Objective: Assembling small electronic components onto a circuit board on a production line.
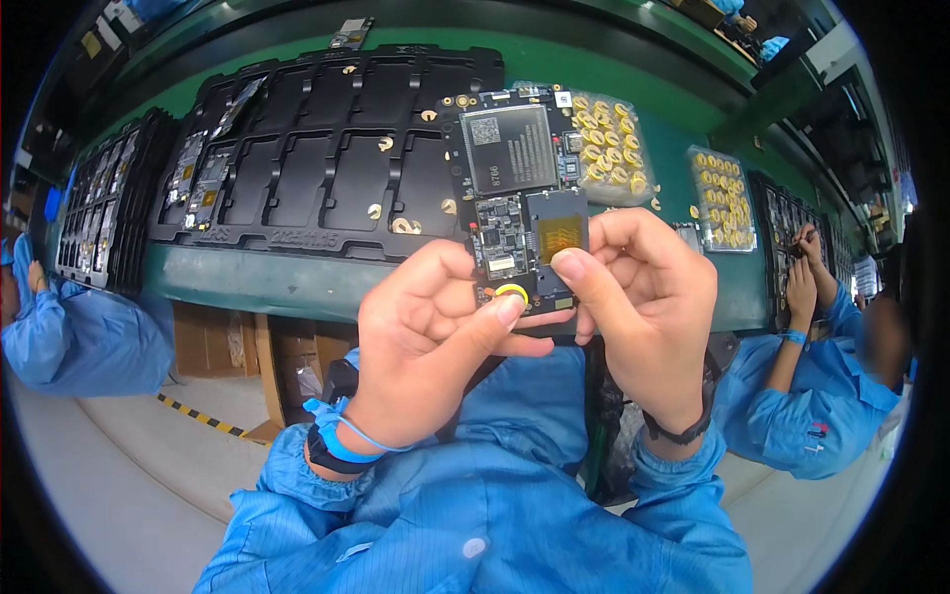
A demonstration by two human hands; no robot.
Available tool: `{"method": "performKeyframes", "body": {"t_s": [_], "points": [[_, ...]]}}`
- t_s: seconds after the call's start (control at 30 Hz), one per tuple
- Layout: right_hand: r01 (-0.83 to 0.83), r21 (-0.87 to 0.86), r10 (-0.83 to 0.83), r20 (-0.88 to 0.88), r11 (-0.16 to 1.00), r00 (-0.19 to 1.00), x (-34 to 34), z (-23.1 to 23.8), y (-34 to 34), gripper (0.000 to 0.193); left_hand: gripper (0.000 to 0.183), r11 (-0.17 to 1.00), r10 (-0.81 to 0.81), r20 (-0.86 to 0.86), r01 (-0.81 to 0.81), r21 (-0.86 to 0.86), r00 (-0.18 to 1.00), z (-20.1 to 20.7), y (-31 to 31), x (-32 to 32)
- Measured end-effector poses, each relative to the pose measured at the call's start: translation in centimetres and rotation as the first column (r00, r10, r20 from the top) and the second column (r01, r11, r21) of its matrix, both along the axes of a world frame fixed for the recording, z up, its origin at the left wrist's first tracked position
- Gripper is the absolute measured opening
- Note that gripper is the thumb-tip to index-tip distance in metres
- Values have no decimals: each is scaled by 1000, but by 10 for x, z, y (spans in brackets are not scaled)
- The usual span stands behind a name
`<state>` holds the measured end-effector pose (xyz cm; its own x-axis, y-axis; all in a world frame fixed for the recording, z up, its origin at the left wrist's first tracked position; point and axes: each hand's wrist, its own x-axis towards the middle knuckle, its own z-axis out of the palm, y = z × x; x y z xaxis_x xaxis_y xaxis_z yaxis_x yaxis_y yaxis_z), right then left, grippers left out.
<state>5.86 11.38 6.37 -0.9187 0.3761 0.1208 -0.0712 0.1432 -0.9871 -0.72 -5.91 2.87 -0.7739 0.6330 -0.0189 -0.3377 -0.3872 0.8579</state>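
Upright before me is a dark circuit board (502,243) with a large metal shield and a gold-coloured film patch. My left hand (426,332) grips its lower left edge, the thumb pressed on a small round yellow-rimmed part (512,291) at the board's bottom. On the other side, my right hand (648,302) holds the lower right edge, its thumb lying on the film patch and its fingers behind the board. Behind the board's right edge is a clear blister tray (641,163) of round yellow parts.
A large black compartment tray (297,163) on the green bench (267,277) carries several boards at its left end and loose cream-coloured pieces. Stacked black trays (109,213) stand farther left. A second blister tray (723,198) lies to the right. Co-workers in blue sit on both sides.
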Motion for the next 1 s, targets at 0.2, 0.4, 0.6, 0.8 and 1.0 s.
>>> {"method": "performKeyframes", "body": {"t_s": [0.2, 0.4, 0.6, 0.8, 1.0], "points": [[-14, -20, 14, 31, 1000, 999, 0, -4, 7, 10, 29, 999, -10, 16, 10, -40, 1000, -2, 6, -1], [78, 80, -83, 55, 994, 995, -15, 10, 67, 15, 46, 992, -104, -36, 101, -77, 994, -17, 10, -25], [139, 336, -189, 121, 931, 974, -135, 9, 223, 26, 30, 829, 220, -600, -472, -301, 769, -65, 2, -61], [225, 269, -307, 318, 936, 897, -243, -82, 329, 30, 26, 694, 149, -885, -684, -224, 441, -94, 5, -62], [432, 879, -537, -270, 201, 799, -214, -109, 307, 24, 23, 751, 217, -789, -614, -241, 575, -100, -3, -69]]}}
